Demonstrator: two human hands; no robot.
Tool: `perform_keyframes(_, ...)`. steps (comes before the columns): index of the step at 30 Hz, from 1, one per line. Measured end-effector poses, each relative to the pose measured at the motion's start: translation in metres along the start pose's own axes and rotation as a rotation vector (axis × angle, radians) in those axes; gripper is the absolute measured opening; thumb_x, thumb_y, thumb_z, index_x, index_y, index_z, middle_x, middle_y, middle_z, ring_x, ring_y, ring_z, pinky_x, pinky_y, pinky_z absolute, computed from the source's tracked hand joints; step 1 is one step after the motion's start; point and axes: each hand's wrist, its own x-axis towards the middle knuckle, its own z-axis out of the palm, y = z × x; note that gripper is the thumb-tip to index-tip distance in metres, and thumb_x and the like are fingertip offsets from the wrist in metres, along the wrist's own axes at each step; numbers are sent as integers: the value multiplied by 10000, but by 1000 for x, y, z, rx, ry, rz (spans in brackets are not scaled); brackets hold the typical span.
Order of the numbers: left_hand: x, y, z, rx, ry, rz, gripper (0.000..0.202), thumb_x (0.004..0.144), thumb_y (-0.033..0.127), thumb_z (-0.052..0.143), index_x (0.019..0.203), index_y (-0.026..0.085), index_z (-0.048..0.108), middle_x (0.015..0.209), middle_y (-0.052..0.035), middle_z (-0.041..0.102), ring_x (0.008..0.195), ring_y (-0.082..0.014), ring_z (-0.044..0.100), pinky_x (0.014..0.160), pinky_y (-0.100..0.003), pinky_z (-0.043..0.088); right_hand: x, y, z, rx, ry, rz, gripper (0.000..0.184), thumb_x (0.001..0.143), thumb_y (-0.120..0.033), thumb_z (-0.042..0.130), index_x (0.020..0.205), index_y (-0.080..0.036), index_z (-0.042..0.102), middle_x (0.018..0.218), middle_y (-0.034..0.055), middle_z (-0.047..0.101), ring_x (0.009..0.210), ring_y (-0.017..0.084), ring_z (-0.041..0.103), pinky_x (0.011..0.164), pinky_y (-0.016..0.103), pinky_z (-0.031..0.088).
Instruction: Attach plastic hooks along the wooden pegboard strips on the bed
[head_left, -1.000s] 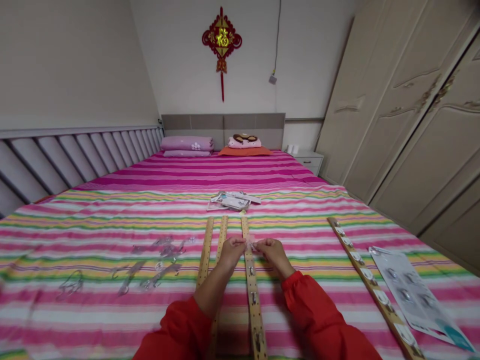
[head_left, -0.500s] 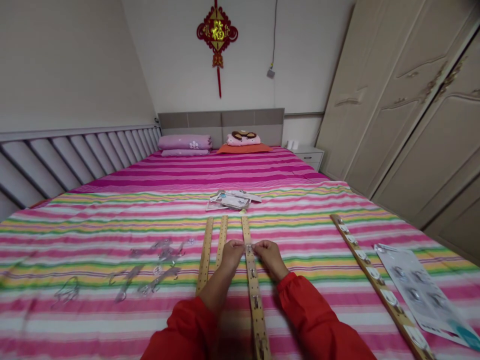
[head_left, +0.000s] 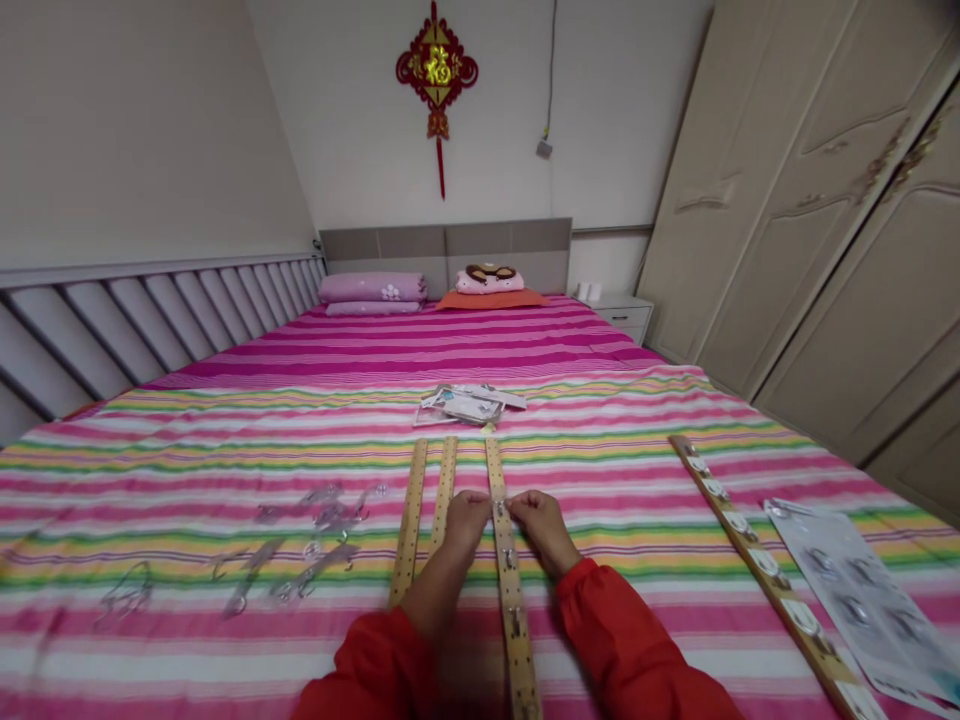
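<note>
- The left hand (head_left: pixel 466 520) pinches one side of a small hook (head_left: pixel 500 508), thumb against fingertips.
- The right hand (head_left: pixel 544 525) pinches the hook's other side in the same way; both red sleeves reach in from the near side.
- That hook sits on a perforated wooden strip (head_left: pixel 511 588) lying lengthwise mid-bed, between the left and right edges of the bed (head_left: pixel 600 430). More metal hooks (head_left: pixel 514 622) sit along the strip on the near side of the hands.
- Two more perforated strips, an outer one (head_left: pixel 409 520) and an inner one (head_left: pixel 445 480), lie just beside it, toward the bed's left edge.
- Farther toward that edge are scattered clear-backed hooks (head_left: pixel 330 510) and a tangle of thin hooks (head_left: pixel 129 590).
- Toward the bed's right edge lies a wooden strip with white-backed hooks (head_left: pixel 682 445), and beside it a blister card of hooks (head_left: pixel 847 575).
- A pile of flat packaging (head_left: pixel 469 405) lies beyond the strips, toward the headboard edge, where purple bedding (head_left: pixel 371 288) rests.
</note>
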Motion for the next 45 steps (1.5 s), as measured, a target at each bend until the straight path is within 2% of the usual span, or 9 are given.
perform_keyframes(16,3,-9,4,19,55,-50,115,548,215,634,601,182,537,501,39,549,521,-129,548,522,-232,391,2,12,-3,21,-12,6,252,503,-367,738,554,-162,601,501,-20,585,490,121,497,493,249,387)
perform_keyframes(20,1,-8,7,83,86,-17,107,555,176,625,560,188,519,500,28,551,531,-136,548,536,-239,389,0,12,-3,27,-16,1,299,485,-399,768,557,-165,596,496,-28,578,486,118,493,489,246,381)
perform_keyframes(23,-5,0,3,142,76,45,123,603,224,621,527,189,531,489,5,565,526,-150,548,523,-248,389,-3,10,-6,40,-41,7,349,509,-460,765,548,-169,577,439,-46,525,424,98,433,427,233,322)
perform_keyframes(25,-8,9,-9,184,63,101,136,642,267,610,543,183,569,510,-12,592,532,-155,554,524,-250,400,-5,9,-10,57,-64,22,383,566,-514,728,534,-174,555,366,-80,424,352,69,334,376,219,235)
perform_keyframes(27,-8,20,-32,226,61,164,122,677,282,587,629,178,628,582,-22,635,573,-158,575,549,-247,420,-7,9,-14,81,-82,35,409,600,-548,699,541,-174,543,359,-92,393,319,45,256,355,212,159)
perform_keyframes(31,6,38,-100,346,138,264,192,735,222,508,839,182,664,766,-34,680,711,-164,604,656,-258,452,-7,10,-18,123,-96,45,427,566,-557,719,578,-167,545,454,-56,503,316,25,251,345,206,124)
perform_keyframes(35,26,46,-157,536,193,308,192,729,146,501,804,177,675,837,-59,675,820,-193,590,784,-307,436,-6,13,-16,131,-96,54,414,556,-530,740,566,-166,542,422,-64,474,317,28,252,341,202,114)
perform_keyframes(38,35,46,-172,655,155,330,192,708,110,527,772,177,696,866,-73,666,917,-216,569,881,-329,394,-6,13,-15,135,-93,56,409,561,-523,742,549,-172,532,380,-80,420,315,32,239,339,202,105)
perform_keyframes(45,44,41,-170,688,65,266,114,681,145,588,607,180,668,870,-82,657,1026,-262,529,926,-361,344,-7,13,-16,139,-89,57,401,559,-517,749,547,-175,541,353,-94,382,307,33,225,332,198,99)
